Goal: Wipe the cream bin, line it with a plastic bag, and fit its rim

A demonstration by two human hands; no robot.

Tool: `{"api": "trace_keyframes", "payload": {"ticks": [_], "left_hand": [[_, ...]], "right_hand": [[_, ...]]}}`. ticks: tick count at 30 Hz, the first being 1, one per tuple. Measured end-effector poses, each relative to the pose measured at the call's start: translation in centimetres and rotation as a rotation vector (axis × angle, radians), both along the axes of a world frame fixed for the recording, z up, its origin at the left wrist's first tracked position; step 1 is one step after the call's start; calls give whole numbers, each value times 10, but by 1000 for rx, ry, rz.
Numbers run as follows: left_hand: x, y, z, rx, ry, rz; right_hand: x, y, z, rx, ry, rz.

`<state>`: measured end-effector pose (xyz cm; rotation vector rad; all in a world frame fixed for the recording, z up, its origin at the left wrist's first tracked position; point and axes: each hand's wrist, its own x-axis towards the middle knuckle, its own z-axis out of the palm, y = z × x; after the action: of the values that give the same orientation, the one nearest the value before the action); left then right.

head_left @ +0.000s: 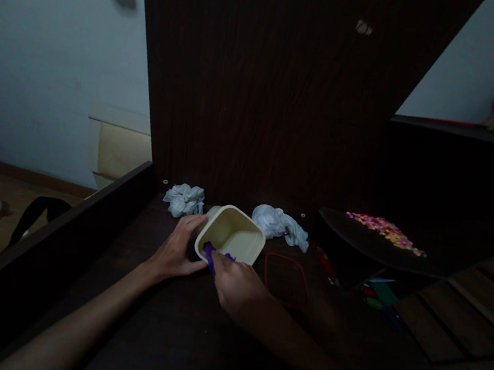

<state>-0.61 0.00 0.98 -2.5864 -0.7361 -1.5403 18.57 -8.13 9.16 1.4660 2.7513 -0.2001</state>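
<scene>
My left hand (pixel 177 250) grips the near left side of a cream-coloured container (pixel 242 240), its thumb below and its fingers at the upper edge. The container is tilted, its opening facing me. A purple object (pixel 210 255) is pinched in my right hand (pixel 234 280), at the container's lower left rim. More purple shows just inside the opening; its full shape is hidden by my fingers. An orange-brown rounded rectangular ring (pixel 287 279) lies on the dark surface right of the container.
Crumpled pale plastic bags (pixel 185 200) (pixel 279 224) lie behind the container on both sides. Colourful small pieces (pixel 386 231) cover a dark corner shelf at right. A raised dark edge (pixel 57 245) runs along the left, and a dark panel (pixel 264 90) stands behind.
</scene>
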Motion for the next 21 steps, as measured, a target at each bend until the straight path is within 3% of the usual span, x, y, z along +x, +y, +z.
{"api": "trace_keyframes", "payload": {"ticks": [6,13,18,21], "left_hand": [[6,-4,0,-25,5,-1],[9,1,-12,-13,-45,7],[4,3,-14,-48,-47,-27],[2,3,-11,-60,-34,-48]], "right_hand": [[-13,7,4,-57,227,-98],[-42,1,-3,-55,410,-190],[-53,-13,-12,-51,454,-218],[-49,-23,-20,-22,412,-145]]}}
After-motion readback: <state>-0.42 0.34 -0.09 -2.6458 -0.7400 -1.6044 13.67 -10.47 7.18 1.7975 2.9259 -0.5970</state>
